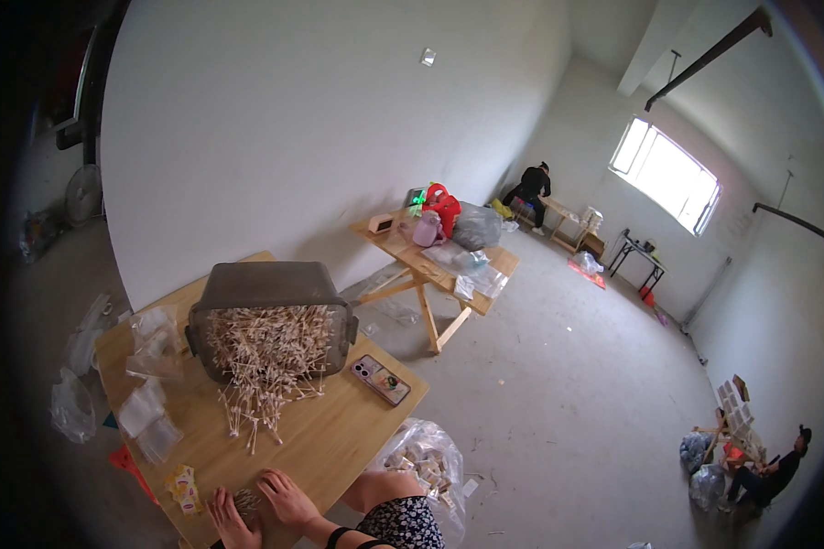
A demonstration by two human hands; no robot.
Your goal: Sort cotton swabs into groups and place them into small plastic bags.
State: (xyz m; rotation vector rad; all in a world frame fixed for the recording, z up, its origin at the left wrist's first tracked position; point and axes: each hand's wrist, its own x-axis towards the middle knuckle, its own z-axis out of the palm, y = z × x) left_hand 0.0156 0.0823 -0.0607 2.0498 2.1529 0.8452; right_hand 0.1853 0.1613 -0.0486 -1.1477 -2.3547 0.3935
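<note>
On the wooden table (pixel 357 430) my left hand (pixel 232 522) and my right hand (pixel 289 501) rest at the near edge, fingers stretched out. A small bunch of cotton swabs (pixel 246 500) lies between them; whether both hands touch it I cannot tell. Beyond them, a dark grey plastic bin (pixel 270 284) lies tipped on its side, and a large heap of cotton swabs (pixel 270 352) spills from its mouth toward me. Left of my left hand sit yellow printed packets (pixel 184 490).
Clear plastic bags (pixel 151 421) lie along the table's left side. A phone (pixel 381 380) lies at the right. Beside my leg stands a clear bag of small packs (pixel 428 467). Another wooden table (pixel 403 242) holds bags and a pink jug. Two people work farther off.
</note>
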